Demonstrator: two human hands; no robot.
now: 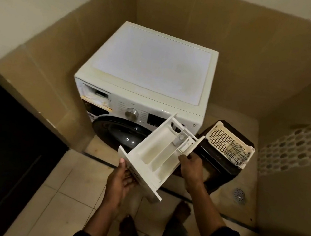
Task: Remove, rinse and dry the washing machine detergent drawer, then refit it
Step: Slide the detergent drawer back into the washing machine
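Head view: left hand [121, 179] clamps the flat front panel of the detergent drawer [155, 154], right hand [191, 168] pinches its side wall. White moulded plastic, ribbed compartments, held mid-frame before the washing machine [149, 70]. Right of centre, a perforated basket [226, 140] holds checked cloth [235, 153].

Detergent drawer [152, 153] out of washing machine [147, 72] — left hand [121, 175] at front panel, right hand [191, 169] gripping side
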